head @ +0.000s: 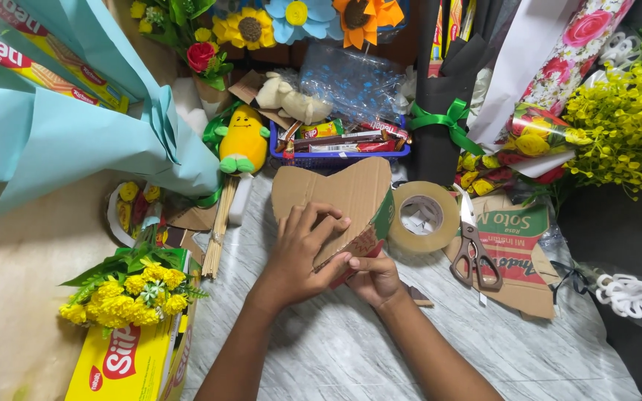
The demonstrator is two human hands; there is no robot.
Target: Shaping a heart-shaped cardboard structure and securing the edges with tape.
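Grey marbled tabletop (351, 349) carries the work, crowded on every side with craft supplies. At its middle lies a brown heart-shaped piece of corrugated cardboard (336, 194), its right edge bent down into a side wall that shows printed red and green. The left hand (300, 252) lies spread over the lower part of the heart, fingers pressing the flat face down. The right hand (375, 278) sits just beneath that bent edge, its fingers closed narrowly on the strip, pinching it against the heart's rim. By the look of it, the step in hand is fitting the side strip along the heart's outline; the next move would call for keeping the strip flush with the curve while something fixes it.

Just right of the heart stands a roll of clear-brown packing tape (423, 217), touching the cardboard's edge. Beyond it, a pair of brown-handled scissors (473, 249) lies on a flattened printed cardboard sheet (521, 245). Behind the heart, a blue plastic basket (336, 152) holds snack bars, with a yellow corn-shaped plush toy (243, 141) beside it. To the left, yellow artificial flowers (131, 293) rest on a yellow snack box (131, 364), under pale teal wrapping paper (53, 126).
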